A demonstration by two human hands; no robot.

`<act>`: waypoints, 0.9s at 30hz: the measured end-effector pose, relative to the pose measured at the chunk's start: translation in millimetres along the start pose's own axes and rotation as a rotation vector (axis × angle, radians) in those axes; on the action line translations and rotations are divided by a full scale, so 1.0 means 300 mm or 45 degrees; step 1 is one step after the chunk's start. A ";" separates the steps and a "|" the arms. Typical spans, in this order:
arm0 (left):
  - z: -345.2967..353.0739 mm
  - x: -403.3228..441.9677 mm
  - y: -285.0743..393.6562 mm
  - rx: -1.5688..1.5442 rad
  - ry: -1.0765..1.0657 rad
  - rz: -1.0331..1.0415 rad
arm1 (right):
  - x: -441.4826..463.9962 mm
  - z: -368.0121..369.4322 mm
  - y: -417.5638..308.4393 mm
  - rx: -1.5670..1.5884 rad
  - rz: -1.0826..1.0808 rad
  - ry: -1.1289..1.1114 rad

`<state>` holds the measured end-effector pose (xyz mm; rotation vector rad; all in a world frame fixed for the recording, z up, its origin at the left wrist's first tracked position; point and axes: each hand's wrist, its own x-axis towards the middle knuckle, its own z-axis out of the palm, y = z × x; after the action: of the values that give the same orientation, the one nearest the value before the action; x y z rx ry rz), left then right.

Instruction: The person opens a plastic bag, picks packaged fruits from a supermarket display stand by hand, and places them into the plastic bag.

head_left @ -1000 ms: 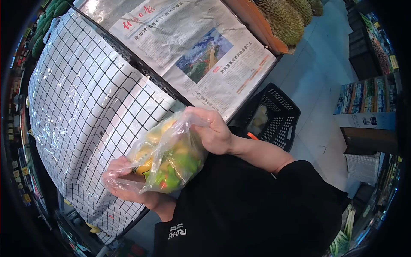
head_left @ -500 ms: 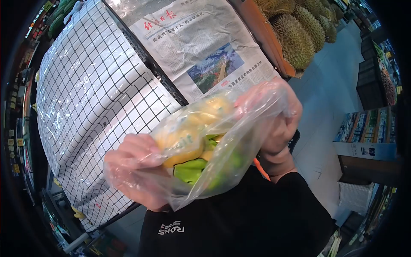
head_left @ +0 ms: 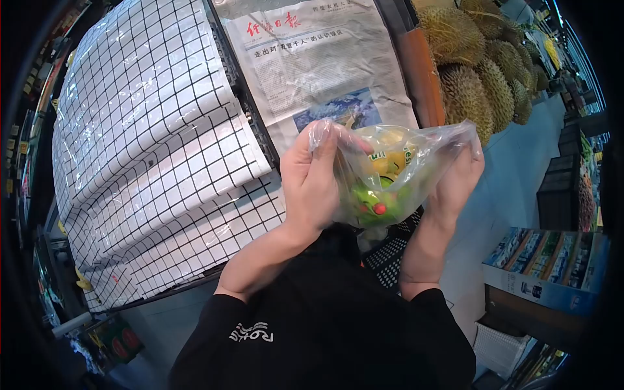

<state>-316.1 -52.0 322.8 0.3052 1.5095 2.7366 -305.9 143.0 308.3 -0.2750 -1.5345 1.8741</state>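
Note:
A clear plastic bag hangs between my two hands in front of my chest, its mouth spread wide. Yellow, round-looking pieces show through the film, below some green printed lettering. Under them is something bright green with a small red spot; its kind is hard to make out. My left hand is closed on the bag's left edge, thumb and fingers wrapped in the film. On the other side, my right hand grips the right edge, its fingers partly covered by plastic.
A newspaper lies on the stand ahead. White sheets with a black grid pattern cover the left display. Durians are heaped behind an orange-brown board at the right. A black perforated crate is below the bag; a box of packets stands right.
Both hands and the bag have shifted right, with the hands now more upright and the bag's contents hanging lower between them. The view has moved too, showing more of the durians and my forearms.

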 end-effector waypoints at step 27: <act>-0.343 0.369 -0.215 0.336 0.396 0.004 | 0.253 0.275 0.356 -0.001 0.493 -0.591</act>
<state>-448.0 -93.0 234.1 -0.1283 1.9472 2.6821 -448.1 119.1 251.8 -0.1482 -1.8905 2.3620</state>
